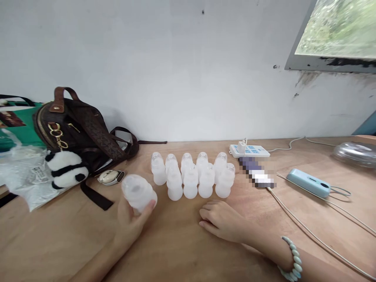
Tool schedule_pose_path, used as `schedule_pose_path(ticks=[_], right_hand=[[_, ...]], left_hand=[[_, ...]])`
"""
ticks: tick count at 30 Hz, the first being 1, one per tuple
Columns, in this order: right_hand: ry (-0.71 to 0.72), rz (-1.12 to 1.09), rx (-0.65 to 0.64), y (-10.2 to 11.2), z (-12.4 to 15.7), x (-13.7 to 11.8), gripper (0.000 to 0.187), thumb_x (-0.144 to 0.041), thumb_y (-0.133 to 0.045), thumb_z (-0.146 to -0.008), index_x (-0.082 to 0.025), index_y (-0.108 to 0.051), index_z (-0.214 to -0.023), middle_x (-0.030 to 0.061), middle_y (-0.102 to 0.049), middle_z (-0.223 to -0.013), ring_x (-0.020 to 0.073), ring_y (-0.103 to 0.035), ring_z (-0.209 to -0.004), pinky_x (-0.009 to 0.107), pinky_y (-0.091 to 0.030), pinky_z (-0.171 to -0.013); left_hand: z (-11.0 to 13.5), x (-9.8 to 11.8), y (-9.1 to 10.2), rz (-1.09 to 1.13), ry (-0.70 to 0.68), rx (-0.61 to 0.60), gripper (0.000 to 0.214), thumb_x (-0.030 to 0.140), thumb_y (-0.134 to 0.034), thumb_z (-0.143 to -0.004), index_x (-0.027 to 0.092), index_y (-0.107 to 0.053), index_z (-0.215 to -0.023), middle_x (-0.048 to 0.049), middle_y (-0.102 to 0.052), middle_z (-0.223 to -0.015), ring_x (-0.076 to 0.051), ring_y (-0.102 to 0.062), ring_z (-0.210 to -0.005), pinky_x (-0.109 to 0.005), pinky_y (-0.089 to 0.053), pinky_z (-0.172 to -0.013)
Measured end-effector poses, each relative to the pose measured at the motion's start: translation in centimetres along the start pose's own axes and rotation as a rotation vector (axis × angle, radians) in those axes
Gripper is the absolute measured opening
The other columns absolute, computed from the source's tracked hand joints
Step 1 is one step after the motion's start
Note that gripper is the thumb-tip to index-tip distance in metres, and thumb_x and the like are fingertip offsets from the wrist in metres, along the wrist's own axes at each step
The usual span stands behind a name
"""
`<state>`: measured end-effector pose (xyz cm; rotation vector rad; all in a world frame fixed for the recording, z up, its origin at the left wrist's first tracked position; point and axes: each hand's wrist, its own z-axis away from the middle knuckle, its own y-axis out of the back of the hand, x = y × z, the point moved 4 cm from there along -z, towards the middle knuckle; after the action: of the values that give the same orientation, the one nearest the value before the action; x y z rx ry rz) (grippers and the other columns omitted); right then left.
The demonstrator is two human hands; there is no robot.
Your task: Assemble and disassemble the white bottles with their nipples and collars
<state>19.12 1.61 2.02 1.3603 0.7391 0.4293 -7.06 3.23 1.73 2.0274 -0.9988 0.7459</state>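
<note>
My left hand (pixel 133 221) is wrapped round a small frosted white plastic bottle (pixel 138 192) with a clear domed cap. It holds the bottle tilted, to the left of a group of matching bottles. These several bottles (pixel 190 184) stand upright on the table in two rows, close together, all with clear domed caps. In front of the group's right end, my right hand (pixel 219 220) rests on the wood with its fingers loosely curled in and nothing visible in them. A beaded bracelet (pixel 295 260) circles the right wrist.
A brown backpack (pixel 79 129) with a panda plush (pixel 67 168) lies at left beside a clear plastic bag (pixel 23 172) and a computer mouse (pixel 110 177). At right are a power strip (pixel 258 152), a pixelated phone-like object (pixel 257 172), a light-blue device (pixel 308 183) and cables.
</note>
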Motion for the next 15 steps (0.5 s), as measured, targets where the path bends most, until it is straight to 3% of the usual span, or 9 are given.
schedule_pose_path(ticks=[3,5,7,9,12,15], right_hand=[[-0.086,-0.16,0.07,0.4,0.5,0.7,0.022,-0.031,-0.057,-0.096,-0.019,-0.055,-0.078,0.0009,-0.066,-0.076,0.0144,-0.058,-0.066,0.026,-0.034,-0.06],[-0.096,-0.397,0.101,0.6,0.8,0.9,0.027,-0.043,-0.068,-0.087,-0.02,-0.053,-0.086,-0.0022,-0.062,-0.072,0.0132,-0.054,-0.062,0.024,-0.034,-0.056],[-0.03,-0.624,0.097,0.7,1.1,0.5,0.056,-0.054,-0.08,-0.07,-0.02,-0.05,-0.103,-0.0036,-0.061,-0.075,0.0137,-0.054,-0.063,0.022,-0.037,-0.054],[0.018,-0.71,0.12,0.8,1.3,-0.1,0.075,-0.06,-0.083,-0.062,-0.021,-0.048,-0.114,-0.0036,-0.061,-0.078,0.014,-0.054,-0.064,0.022,-0.039,-0.054],[0.01,-0.632,0.189,1.0,1.8,-1.1,0.053,-0.06,-0.075,-0.074,-0.022,-0.055,-0.105,-0.0004,-0.065,-0.082,0.0143,-0.055,-0.066,0.023,-0.039,-0.058],[0.047,-0.536,0.236,1.5,2.3,-2.0,0.042,-0.062,-0.061,-0.086,-0.02,-0.058,-0.095,0.0023,-0.066,-0.078,0.0146,-0.056,-0.063,0.024,-0.038,-0.055]], left_hand=[[1.9,2.2,-0.9,-0.041,-0.332,-0.307,0.044,0.029,-0.065,-0.079,0.026,-0.053,-0.122,-0.008,-0.069,-0.109,-0.028,-0.068,-0.094,-0.04,-0.056,-0.084],[3.1,3.6,-2.0,-0.056,-0.477,-0.521,0.049,0.023,-0.06,-0.08,0.027,-0.052,-0.129,-0.0096,-0.067,-0.117,-0.027,-0.069,-0.098,-0.036,-0.057,-0.084],[3.9,4.5,-3.0,-0.081,-0.494,-0.66,0.05,0.021,-0.058,-0.083,0.024,-0.05,-0.132,-0.0099,-0.067,-0.114,-0.024,-0.069,-0.092,-0.032,-0.057,-0.078],[4.3,5.3,-3.6,-0.124,-0.519,-0.703,0.049,0.021,-0.058,-0.083,0.022,-0.051,-0.132,-0.0088,-0.069,-0.108,-0.023,-0.069,-0.085,-0.031,-0.057,-0.074],[4.6,6.1,-3.8,-0.124,-0.546,-0.73,0.047,0.026,-0.061,-0.083,0.022,-0.053,-0.13,-0.0076,-0.07,-0.105,-0.024,-0.068,-0.082,-0.033,-0.055,-0.074],[4.5,6.7,-3.8,0.031,-0.396,-0.834,0.04,0.035,-0.065,-0.084,0.022,-0.059,-0.122,-0.0044,-0.07,-0.095,-0.021,-0.065,-0.077,-0.03,-0.052,-0.072]])
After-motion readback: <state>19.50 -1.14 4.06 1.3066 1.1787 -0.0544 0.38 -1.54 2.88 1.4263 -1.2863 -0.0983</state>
